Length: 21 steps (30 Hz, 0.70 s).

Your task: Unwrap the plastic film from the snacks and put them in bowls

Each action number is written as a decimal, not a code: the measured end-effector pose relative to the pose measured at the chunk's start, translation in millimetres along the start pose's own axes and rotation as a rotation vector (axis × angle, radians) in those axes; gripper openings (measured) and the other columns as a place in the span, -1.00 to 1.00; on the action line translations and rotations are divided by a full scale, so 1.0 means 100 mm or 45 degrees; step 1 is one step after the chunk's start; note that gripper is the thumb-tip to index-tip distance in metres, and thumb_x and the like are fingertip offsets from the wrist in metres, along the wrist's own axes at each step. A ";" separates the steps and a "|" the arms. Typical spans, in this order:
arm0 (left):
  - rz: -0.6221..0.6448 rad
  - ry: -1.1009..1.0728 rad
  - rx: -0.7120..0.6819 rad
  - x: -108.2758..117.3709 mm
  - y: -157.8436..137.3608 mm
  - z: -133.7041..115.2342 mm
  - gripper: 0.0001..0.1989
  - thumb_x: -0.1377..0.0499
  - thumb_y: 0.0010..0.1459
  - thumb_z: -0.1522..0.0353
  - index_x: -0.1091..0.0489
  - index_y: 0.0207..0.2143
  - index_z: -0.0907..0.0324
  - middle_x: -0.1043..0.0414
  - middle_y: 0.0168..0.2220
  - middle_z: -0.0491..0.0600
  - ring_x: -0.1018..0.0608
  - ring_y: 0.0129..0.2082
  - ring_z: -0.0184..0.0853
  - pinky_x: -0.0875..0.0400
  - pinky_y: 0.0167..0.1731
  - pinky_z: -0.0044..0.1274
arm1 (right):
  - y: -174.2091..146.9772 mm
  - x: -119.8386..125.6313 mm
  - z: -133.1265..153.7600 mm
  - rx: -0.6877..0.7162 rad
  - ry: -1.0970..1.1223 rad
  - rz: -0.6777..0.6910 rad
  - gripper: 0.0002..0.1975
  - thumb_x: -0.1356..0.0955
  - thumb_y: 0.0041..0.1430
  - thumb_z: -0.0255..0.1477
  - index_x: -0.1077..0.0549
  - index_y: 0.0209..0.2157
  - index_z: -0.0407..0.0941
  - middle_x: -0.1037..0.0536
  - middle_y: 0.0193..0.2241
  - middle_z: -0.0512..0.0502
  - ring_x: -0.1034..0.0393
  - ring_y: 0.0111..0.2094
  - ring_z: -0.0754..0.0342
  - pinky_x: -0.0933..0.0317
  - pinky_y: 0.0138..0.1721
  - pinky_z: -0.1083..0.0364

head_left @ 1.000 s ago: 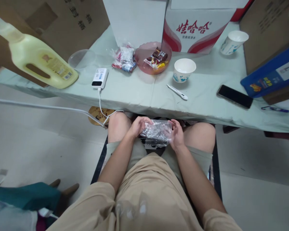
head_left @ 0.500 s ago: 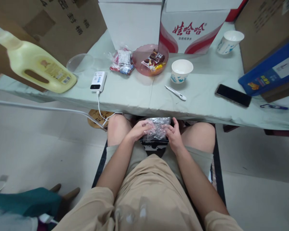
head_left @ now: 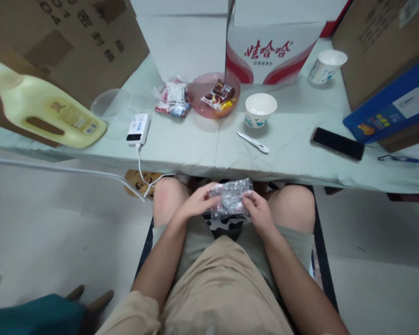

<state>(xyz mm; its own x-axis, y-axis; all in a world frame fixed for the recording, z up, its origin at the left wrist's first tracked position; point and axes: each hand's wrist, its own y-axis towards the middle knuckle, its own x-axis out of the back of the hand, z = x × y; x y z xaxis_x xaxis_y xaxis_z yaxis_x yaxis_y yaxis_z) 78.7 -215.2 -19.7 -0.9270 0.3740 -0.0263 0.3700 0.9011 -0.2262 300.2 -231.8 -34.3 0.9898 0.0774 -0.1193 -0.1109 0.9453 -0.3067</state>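
Above my lap, just off the table's front edge, a crinkled clear plastic package [head_left: 231,197] is held between both hands. Its contents are blurred by the shiny film. My left hand [head_left: 203,201] grips its left end, thumb toward me. At the right end, my right hand [head_left: 257,207] pinches the film between thumb and fingers. On the table beyond lie a white utility knife [head_left: 253,142] and a paper cup [head_left: 260,110].
A pink plate [head_left: 209,109] with wrapped snacks stands at the back, beside bagged snacks [head_left: 175,98]. A power bank [head_left: 138,128] with a cable lies left, near a yellow jug [head_left: 52,111]. To the right are a phone [head_left: 337,144], another paper cup [head_left: 327,66] and a blue bottle [head_left: 391,104].
The package has turned flatter toward me, showing more of its face. My right fingers have closed on its right edge, the thumb no longer spread. The whole view has shifted slightly.
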 end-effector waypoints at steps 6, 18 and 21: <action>0.154 -0.147 0.094 0.18 0.15 -0.30 -0.48 -0.41 -0.02 0.06 -0.50 -0.12 0.23 -0.48 -0.48 -0.04 -0.50 -0.56 -0.35 -0.37 -0.51 -0.54 | 0.00 0.05 0.18 -0.017 0.256 -0.049 -0.60 -0.50 -0.05 -0.08 -0.42 -0.26 0.01 -0.44 -0.52 0.07 -0.31 -0.56 0.09 -0.33 -0.48 0.07; 0.381 0.165 -0.111 0.29 1.25 -0.70 -0.59 -0.36 -0.06 0.29 -0.45 -0.12 0.17 -0.32 -0.48 -0.19 -0.32 -0.52 -0.47 -0.20 -0.50 -0.61 | 0.48 0.24 0.48 -0.041 0.138 -0.390 -0.24 -0.55 -0.13 -0.18 -0.18 0.06 0.07 -0.55 -0.27 0.02 -0.47 -0.28 -0.01 -0.37 -0.22 0.03; 0.324 0.029 -0.119 0.32 1.33 -0.56 -0.36 -0.37 -0.07 0.31 -0.29 0.09 0.12 -0.39 -0.33 -0.13 -0.43 -0.43 -0.44 -0.30 -0.43 -0.60 | 0.67 0.17 0.49 -0.035 0.103 -0.486 -0.19 -0.55 -0.18 -0.26 -0.20 0.11 0.01 -0.57 -0.31 0.02 -0.46 -0.29 0.00 -0.33 -0.21 0.04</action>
<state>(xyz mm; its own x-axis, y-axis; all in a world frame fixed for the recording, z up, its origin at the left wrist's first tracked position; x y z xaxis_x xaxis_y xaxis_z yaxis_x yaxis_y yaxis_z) 101.7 -70.6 4.1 -0.8025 0.5947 -0.0485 0.5956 0.7936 -0.1243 314.5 -151.8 -10.5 0.9503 -0.3045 -0.0653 0.2606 0.8924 -0.3683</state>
